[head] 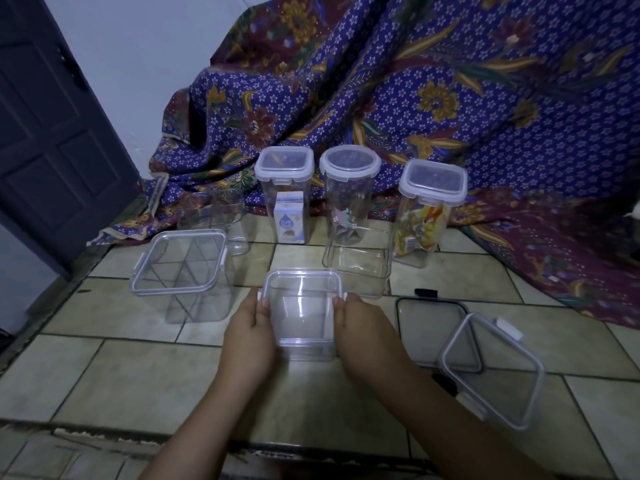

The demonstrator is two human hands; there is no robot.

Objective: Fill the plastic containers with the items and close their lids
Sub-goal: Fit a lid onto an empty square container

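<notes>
A small clear plastic container (pixel 302 315) with its lid on stands on the tiled floor in front of me. My left hand (pixel 250 336) grips its left side and my right hand (pixel 362 332) its right side, thumbs at the lid's side clips. It looks empty. Behind it stand three tall lidded containers: one with a small white box (pixel 284 199), a round one with a small packet (pixel 349 195), and one with colourful wrappers (pixel 427 209). A wide lidded container (pixel 180 271) stands to the left.
An open clear tub (pixel 356 268) sits behind the held container, another clear one (pixel 221 216) further back left. Two loose lids lie at the right, a dark-rimmed one (pixel 429 330) and a clear one (pixel 491 372). Patterned purple cloth (pixel 450 98) drapes the back. A dark door (pixel 45 133) stands at left.
</notes>
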